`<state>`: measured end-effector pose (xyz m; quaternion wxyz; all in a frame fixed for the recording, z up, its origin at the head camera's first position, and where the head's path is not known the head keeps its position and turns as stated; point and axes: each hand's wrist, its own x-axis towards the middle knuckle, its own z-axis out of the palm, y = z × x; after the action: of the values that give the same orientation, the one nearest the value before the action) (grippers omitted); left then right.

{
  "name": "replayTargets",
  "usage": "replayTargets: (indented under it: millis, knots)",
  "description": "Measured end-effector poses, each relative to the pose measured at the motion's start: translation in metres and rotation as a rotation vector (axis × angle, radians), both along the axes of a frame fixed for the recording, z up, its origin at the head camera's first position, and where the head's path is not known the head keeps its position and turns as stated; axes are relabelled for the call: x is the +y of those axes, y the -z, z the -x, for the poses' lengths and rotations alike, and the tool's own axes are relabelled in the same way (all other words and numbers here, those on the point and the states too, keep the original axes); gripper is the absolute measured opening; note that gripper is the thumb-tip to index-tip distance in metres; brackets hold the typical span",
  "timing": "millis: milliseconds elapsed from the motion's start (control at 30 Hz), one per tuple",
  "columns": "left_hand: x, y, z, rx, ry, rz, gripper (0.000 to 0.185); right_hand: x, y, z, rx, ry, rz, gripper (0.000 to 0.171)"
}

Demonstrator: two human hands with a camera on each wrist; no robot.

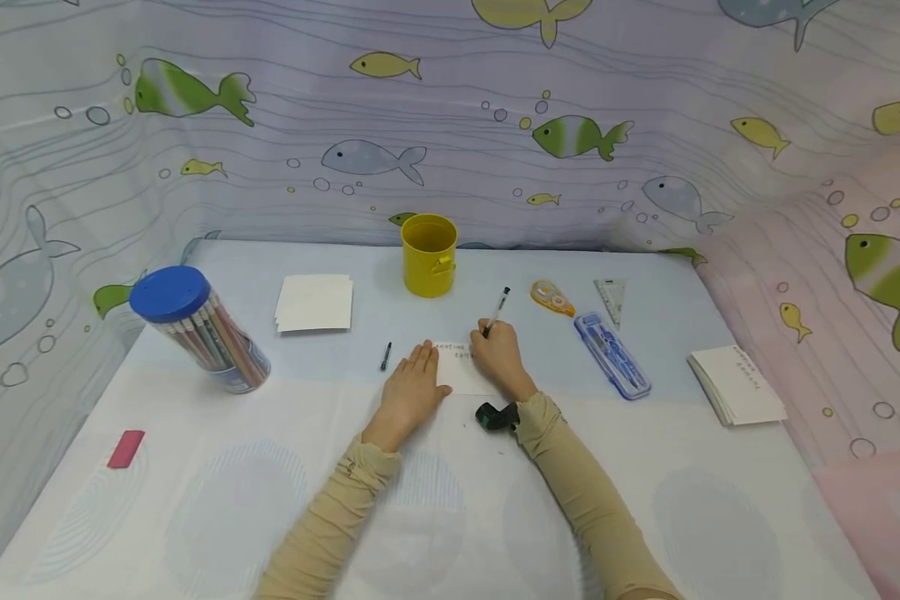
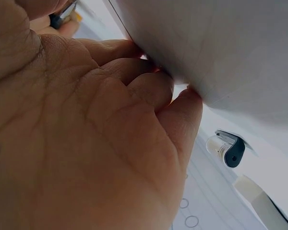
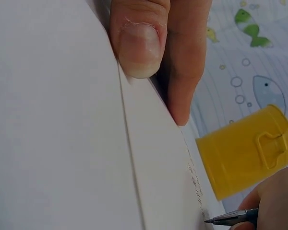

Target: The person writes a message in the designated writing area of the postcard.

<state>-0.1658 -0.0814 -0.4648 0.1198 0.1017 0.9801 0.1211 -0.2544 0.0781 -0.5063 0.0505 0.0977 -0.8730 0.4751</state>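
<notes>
A white card (image 1: 461,377) with lines of handwriting lies at the middle of the table. My left hand (image 1: 412,387) rests on its left edge, fingers extended and thumb spread; the right wrist view shows that thumb (image 3: 140,50) pressing the paper. In my right hand (image 1: 501,357) a pen (image 1: 499,307) is pinched, slanting up. The right wrist view catches the pen tip (image 3: 212,221) at the end of a written line. Left of the left hand lies a small dark pen cap (image 1: 386,357), its clip visible in the left wrist view.
A yellow bucket (image 1: 429,258) stands behind the card. White card stacks lie left (image 1: 315,302) and right (image 1: 735,385). A blue-lidded pencil tub (image 1: 225,350), a pink eraser (image 1: 126,449), an orange correction tape (image 1: 551,297), a set square (image 1: 612,300) and a blue case (image 1: 612,356) surround the hands.
</notes>
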Motion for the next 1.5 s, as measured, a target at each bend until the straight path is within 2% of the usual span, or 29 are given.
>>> replayTargets:
  millis: [200,267,400,600,867,1100,1300,1500]
  knots:
    - [-0.001,-0.005,-0.002,-0.017,-0.018,-0.012,0.073,0.004,0.002,0.000,-0.020,0.011,0.216,0.041]
    - [-0.001,-0.006,-0.002,-0.017,-0.021,-0.016,0.074,0.006,0.001,-0.001,-0.029,0.012,0.229,0.040]
    - [0.000,-0.005,-0.001,-0.013,-0.012,-0.013,0.073,0.011,0.000,-0.001,-0.056,-0.011,0.176,0.040]
    - [0.001,-0.004,0.000,-0.011,-0.003,-0.008,0.073,0.015,0.002,-0.003,-0.069,-0.055,0.195,0.040]
    - [0.001,-0.005,0.000,-0.002,-0.010,-0.007,0.073,0.013,0.000,-0.003,-0.041,-0.048,0.127,0.039]
    - [0.001,-0.003,0.000,-0.010,-0.011,-0.009,0.073,0.013,0.001,-0.003,-0.002,-0.050,0.136,0.039]
    - [0.002,-0.003,0.000,-0.004,-0.012,-0.019,0.073,0.013,-0.003,-0.004,-0.011,-0.022,0.089,0.039]
    - [0.003,-0.004,-0.001,-0.014,-0.019,-0.017,0.073,0.012,-0.004,-0.004,-0.026,-0.038,0.074,0.040]
